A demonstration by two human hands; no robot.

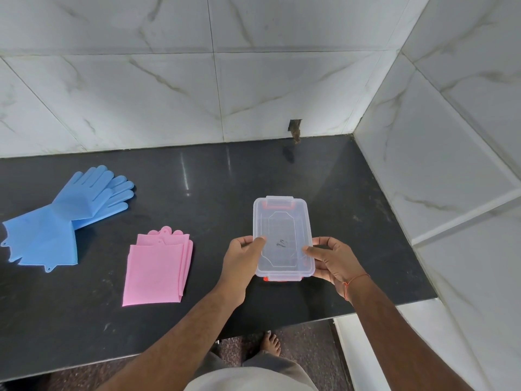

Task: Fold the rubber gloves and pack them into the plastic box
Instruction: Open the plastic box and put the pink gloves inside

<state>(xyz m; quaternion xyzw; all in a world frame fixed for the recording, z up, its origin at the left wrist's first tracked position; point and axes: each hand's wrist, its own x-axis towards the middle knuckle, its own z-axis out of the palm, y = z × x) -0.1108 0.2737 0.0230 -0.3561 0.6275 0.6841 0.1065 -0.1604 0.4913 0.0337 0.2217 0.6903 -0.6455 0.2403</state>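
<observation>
A clear plastic box (282,221) with its lid on and orange latches sits on the black counter, right of centre. My left hand (242,258) grips its near left edge, thumb on the lid. My right hand (331,261) grips the near right edge, thumb also on top. The pink rubber gloves (156,272) lie folded flat to the left of the box. A pair of blue rubber gloves (56,221) lies unfolded, one across the other, at the far left.
The black counter (214,187) runs along a white marble-tiled wall (169,88) and ends at a tiled side wall (451,170) on the right. A small dark hole (295,128) is in the back wall. The counter's front edge is near my body.
</observation>
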